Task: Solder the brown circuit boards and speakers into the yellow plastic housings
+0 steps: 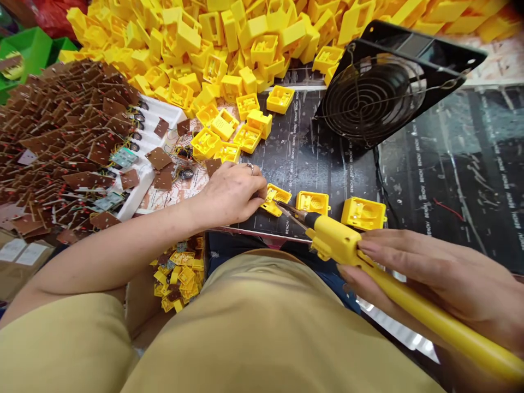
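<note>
My left hand (235, 191) has its fingers closed at the left edge of a small yellow plastic casing (279, 194) on the black bench mat. A ring shows on one finger. My right hand (434, 267) is wrapped round a yellow soldering iron (338, 240), whose dark, thin tip points left and reaches the near side of that casing. Whether the tip touches it I cannot tell. To the right sit two more open casings, a nearer one (313, 203) partly behind the iron and another (363, 213) above my right hand.
A black fan (380, 87) with a wire guard stands tilted at the back right. Yellow casings (229, 33) are heaped along the back. Brown circuit boards (69, 125) pile up at left beside white foam (158, 112). A box of yellow parts (184, 278) is below the bench edge.
</note>
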`<action>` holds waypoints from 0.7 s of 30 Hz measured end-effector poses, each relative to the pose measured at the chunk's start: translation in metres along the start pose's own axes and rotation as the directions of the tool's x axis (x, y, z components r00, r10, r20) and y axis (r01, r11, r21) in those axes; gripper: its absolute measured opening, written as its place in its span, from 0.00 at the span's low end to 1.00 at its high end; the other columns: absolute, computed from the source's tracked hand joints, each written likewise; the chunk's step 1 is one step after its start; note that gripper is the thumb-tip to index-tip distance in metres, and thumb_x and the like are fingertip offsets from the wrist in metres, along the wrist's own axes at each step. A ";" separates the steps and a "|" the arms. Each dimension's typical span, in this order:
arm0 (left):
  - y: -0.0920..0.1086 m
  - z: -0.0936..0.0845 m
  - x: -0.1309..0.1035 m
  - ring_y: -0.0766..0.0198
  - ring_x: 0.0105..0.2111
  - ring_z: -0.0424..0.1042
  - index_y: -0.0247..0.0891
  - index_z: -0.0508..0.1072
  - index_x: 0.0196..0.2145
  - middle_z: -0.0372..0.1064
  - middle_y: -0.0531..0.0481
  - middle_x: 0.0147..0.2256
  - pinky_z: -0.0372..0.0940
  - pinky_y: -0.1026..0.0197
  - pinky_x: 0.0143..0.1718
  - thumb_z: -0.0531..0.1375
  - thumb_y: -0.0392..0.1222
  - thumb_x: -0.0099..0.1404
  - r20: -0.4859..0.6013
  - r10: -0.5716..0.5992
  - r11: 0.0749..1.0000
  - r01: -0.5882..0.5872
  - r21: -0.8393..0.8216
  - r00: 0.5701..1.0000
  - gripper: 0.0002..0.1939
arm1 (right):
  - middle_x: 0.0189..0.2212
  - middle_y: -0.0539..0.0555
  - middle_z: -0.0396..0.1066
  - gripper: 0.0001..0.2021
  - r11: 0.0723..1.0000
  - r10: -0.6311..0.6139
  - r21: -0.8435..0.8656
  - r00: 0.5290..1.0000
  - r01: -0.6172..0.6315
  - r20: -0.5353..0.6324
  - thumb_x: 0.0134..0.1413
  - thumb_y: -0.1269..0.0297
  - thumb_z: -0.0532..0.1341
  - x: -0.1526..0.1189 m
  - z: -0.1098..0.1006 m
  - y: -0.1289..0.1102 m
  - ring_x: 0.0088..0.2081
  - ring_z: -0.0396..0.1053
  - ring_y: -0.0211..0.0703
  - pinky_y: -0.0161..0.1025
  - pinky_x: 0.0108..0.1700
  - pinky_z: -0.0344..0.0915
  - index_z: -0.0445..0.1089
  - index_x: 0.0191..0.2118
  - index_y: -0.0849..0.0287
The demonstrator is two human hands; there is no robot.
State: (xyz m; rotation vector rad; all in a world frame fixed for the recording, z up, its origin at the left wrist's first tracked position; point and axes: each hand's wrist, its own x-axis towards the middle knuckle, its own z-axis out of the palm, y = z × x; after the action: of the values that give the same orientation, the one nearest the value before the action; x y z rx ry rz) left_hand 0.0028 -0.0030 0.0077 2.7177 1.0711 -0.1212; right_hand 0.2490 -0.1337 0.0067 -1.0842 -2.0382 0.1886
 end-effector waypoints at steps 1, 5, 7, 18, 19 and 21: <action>0.000 -0.002 0.002 0.54 0.41 0.74 0.38 0.79 0.35 0.76 0.47 0.38 0.62 0.54 0.41 0.59 0.37 0.65 0.018 0.006 1.000 -0.006 -0.003 1.000 0.08 | 0.30 0.48 0.74 0.09 0.999 -0.034 0.008 0.999 0.034 0.021 0.59 0.71 0.66 0.003 0.001 0.000 0.32 0.74 0.35 0.31 0.35 0.73 0.68 0.43 0.57; -0.003 -0.004 0.005 0.57 0.39 0.74 0.38 0.79 0.35 0.76 0.48 0.37 0.62 0.57 0.40 0.60 0.35 0.64 0.057 0.042 0.999 -0.040 -0.025 0.998 0.07 | 0.29 0.50 0.73 0.06 0.999 -0.051 0.006 0.996 0.051 0.070 0.64 0.66 0.63 0.010 0.001 0.000 0.32 0.73 0.32 0.29 0.37 0.72 0.66 0.35 0.58; -0.004 -0.004 0.006 0.59 0.39 0.74 0.38 0.79 0.35 0.76 0.49 0.37 0.62 0.58 0.40 0.60 0.35 0.63 0.054 0.055 0.998 -0.053 -0.037 0.997 0.07 | 0.28 0.51 0.73 0.07 0.998 -0.055 -0.012 0.996 0.056 0.064 0.65 0.66 0.62 0.010 0.000 0.000 0.32 0.73 0.31 0.29 0.37 0.72 0.66 0.34 0.59; 0.001 -0.007 0.006 0.57 0.40 0.74 0.38 0.80 0.34 0.77 0.48 0.38 0.63 0.56 0.42 0.58 0.36 0.63 0.067 0.043 0.998 -0.045 0.036 0.997 0.09 | 0.30 0.51 0.75 0.06 0.987 -0.116 -0.089 0.981 0.131 0.156 0.61 0.67 0.66 0.017 0.001 -0.005 0.32 0.75 0.37 0.34 0.40 0.75 0.67 0.38 0.58; 0.002 -0.008 0.007 0.57 0.40 0.74 0.38 0.80 0.34 0.77 0.48 0.38 0.63 0.56 0.42 0.58 0.36 0.63 0.076 0.030 0.998 -0.034 0.045 0.997 0.09 | 0.31 0.50 0.75 0.07 0.987 -0.111 -0.094 0.981 0.127 0.156 0.60 0.67 0.67 0.017 0.001 -0.007 0.33 0.75 0.37 0.35 0.41 0.76 0.67 0.38 0.57; 0.003 -0.010 0.008 0.56 0.41 0.74 0.39 0.80 0.34 0.77 0.48 0.38 0.63 0.56 0.42 0.57 0.36 0.63 0.096 0.010 0.998 -0.015 0.057 0.995 0.10 | 0.31 0.47 0.76 0.08 0.995 -0.044 -0.078 0.991 0.054 0.123 0.58 0.65 0.69 0.014 -0.001 -0.007 0.33 0.76 0.37 0.36 0.41 0.76 0.68 0.37 0.54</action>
State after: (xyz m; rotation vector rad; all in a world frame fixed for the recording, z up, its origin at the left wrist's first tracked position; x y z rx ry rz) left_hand 0.0111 0.0022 0.0164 2.7381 1.0389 -0.2810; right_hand 0.2408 -0.1283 0.0187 -1.0940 -2.1951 0.1505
